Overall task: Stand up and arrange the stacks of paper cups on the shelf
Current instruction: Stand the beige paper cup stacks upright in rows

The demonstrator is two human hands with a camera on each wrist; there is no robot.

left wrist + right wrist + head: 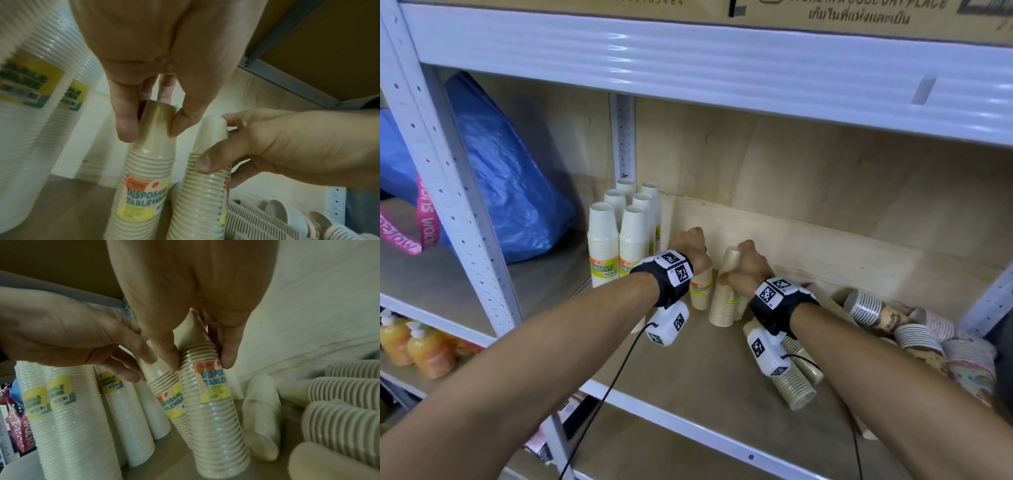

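Beige cup stacks (pixel 701 287) (pixel 724 294), each gripped near top: left hand (pixel 688 241), right hand (pixel 748 263). Seat upright beside white stacks (pixel 619 236); keep bases flat.

Beige cup stack (pixel 144 199) label: seemingly "DISPOSABLE TABLEWARE".

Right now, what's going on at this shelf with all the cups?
A person is tidying paper cup stacks on a wooden shelf. The left hand grips the top of one beige stack and the right hand grips another beige stack beside it; both stand upright. Six white stacks already stand in two rows at the left. More stacks lie on their sides at the right, not yet stood up.
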